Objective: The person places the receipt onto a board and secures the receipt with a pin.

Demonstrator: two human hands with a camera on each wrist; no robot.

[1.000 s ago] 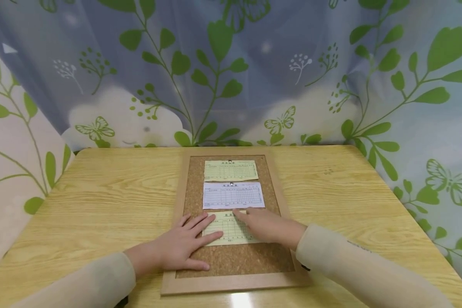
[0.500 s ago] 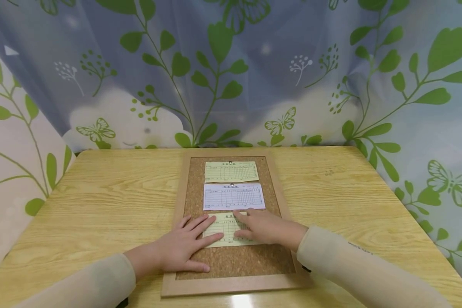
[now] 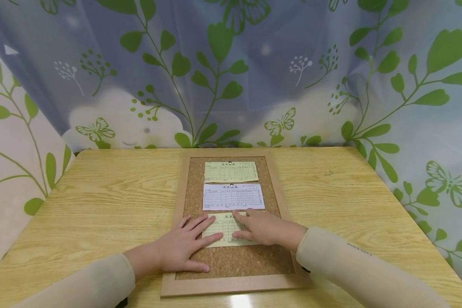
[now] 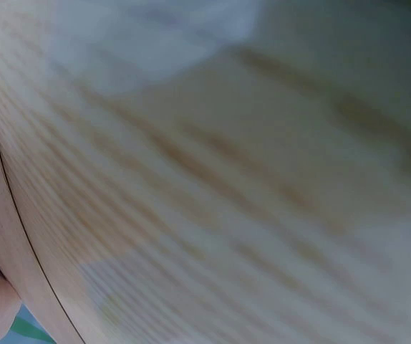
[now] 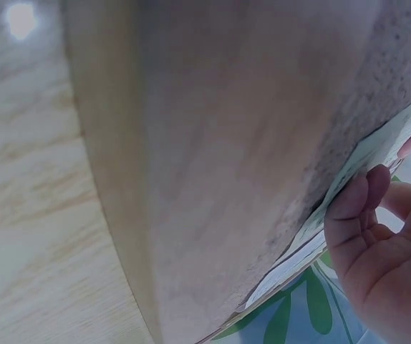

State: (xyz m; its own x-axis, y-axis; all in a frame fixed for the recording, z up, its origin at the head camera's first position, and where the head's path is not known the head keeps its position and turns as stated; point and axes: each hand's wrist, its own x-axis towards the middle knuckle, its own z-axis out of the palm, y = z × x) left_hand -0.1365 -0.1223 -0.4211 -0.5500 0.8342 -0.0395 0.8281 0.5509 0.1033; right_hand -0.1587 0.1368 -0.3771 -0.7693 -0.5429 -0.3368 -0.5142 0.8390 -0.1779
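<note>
A framed corkboard lies on the table with three printed paper slips on it. My left hand rests with spread fingers across the frame's left side and the left end of the lowest slip, a pale green one. The index fingertip of my right hand presses at that slip's top edge, its thumb apart and lower on the paper. Whatever lies under that fingertip is hidden. In the right wrist view the other fingers of the right hand are bent beside the slip. The left wrist view shows mostly blurred wood grain.
Above the lowest slip are a white slip and another pale green slip, each with a small pin at its top edge. The wooden table extends to both sides. Behind it hangs a leaf-patterned curtain.
The right thumb has come out from beside the index finger and now lies spread lower on the slip. The left hand and the slips stay in place.
</note>
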